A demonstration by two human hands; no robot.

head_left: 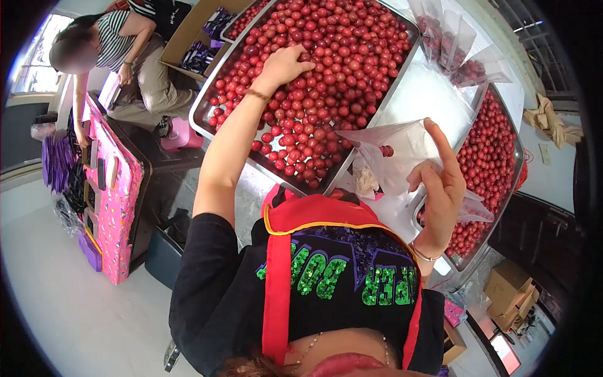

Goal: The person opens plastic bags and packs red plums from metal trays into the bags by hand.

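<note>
Red round fruits [339,69] fill a large metal tray [204,103] in front of me. On the fruits near the tray's left part rests my left hand [286,65], its fingers bent down among them; whether it grips any is hidden. My right hand [440,188] is raised at the right, index finger stretched out, the other fingers curled at a clear plastic bag [399,147]. The bag's mouth gapes toward the tray, with a red fruit [386,151] inside it.
A second tray of red fruits [487,154] lies at the right. Clear bags with fruit [452,50] stand at the top right. On the left, a seated person [135,56] reaches to a pink table [122,213] with purple packets [56,160]. A cardboard box [182,38] stands behind the tray.
</note>
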